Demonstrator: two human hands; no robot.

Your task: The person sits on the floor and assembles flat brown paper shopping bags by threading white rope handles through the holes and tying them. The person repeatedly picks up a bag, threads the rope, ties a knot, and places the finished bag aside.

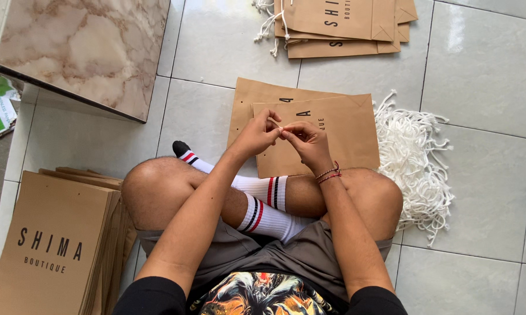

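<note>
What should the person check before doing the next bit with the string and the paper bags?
1. Both hands on the string: the left hand and right hand meet and pinch a thin white string. Ok.
2. Bag within reach: a flat brown bag lies just beyond the hands, on another one. Ok.
3. More string nearby: a pile of white strings sits right of the bag. Ok.
4. More bags nearby: a stack of bags stands by the left knee, another stack farther ahead. Ok.
5. Knot tied: too small to see. Cannot tell.
</note>
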